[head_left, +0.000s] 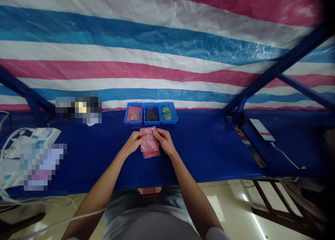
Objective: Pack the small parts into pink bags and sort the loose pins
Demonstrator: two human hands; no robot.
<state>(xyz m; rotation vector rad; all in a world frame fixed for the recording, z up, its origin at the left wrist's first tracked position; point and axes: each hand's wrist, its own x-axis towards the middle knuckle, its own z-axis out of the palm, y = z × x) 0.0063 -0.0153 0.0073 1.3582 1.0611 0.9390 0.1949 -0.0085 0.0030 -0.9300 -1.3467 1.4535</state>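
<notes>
So, your left hand (133,143) and right hand (161,141) pinch the top of the pink plastic bags (149,144), fingers closed on them, the bags resting on the blue table (204,156). Just past your grip sit three blue bins (151,124), the middle one holding dark screws (151,115).

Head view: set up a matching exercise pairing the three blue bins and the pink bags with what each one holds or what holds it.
Column one:
1. Left blue bin
2. Middle blue bin
3. Right blue bin
4. Pink plastic bags

Column two:
A. Held between the left hand and right hand
B. Green pieces
C. Pink-tinted items
D. Dark metal screws or nails

Right pairs: 1-C, 2-D, 3-B, 4-A.
</notes>
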